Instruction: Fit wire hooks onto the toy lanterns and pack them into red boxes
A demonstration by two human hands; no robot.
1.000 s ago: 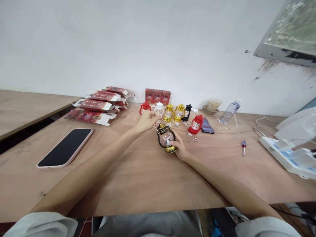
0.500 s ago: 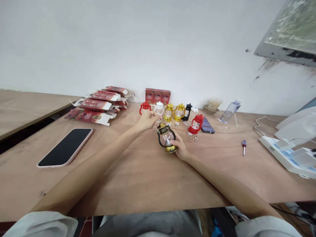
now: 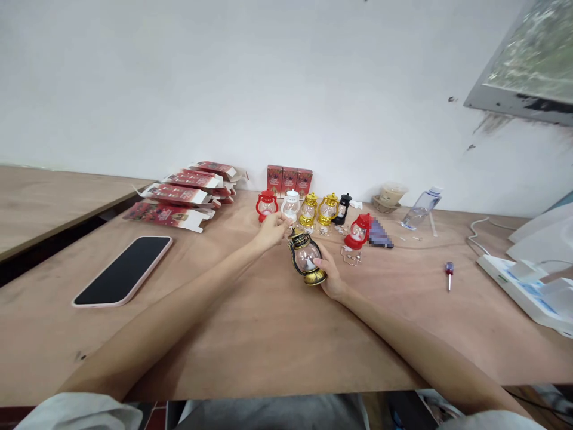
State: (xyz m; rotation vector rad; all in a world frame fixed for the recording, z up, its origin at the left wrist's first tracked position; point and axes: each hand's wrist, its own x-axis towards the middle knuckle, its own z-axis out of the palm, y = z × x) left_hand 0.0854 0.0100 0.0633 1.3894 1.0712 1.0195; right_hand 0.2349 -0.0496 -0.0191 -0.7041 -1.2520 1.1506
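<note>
My right hand [image 3: 330, 276] grips a small black-and-gold toy lantern [image 3: 305, 258] by its base and globe, tilted to the left above the wooden table [image 3: 250, 322]. My left hand [image 3: 272, 230] pinches something thin at the lantern's top; it looks like a wire handle, too small to be sure. Just behind stands a row of small lanterns: a red one [image 3: 265, 204], a white one [image 3: 291, 204], two gold ones [image 3: 319, 208] and a black one [image 3: 342, 208]. Another red lantern [image 3: 359, 231] stands to the right.
A phone [image 3: 123, 270] lies face up at the left. Flat red cartons [image 3: 181, 194] are stacked at the back left, and three red boxes [image 3: 289, 178] stand by the wall. A bottle [image 3: 421, 207], a cup [image 3: 390, 194], a small screwdriver [image 3: 449, 273] and white items [image 3: 528, 280] sit to the right.
The view has shifted slightly, so everything sits a little lower in the frame. My hands keep the same hold on the lantern, which has tilted a little more.
</note>
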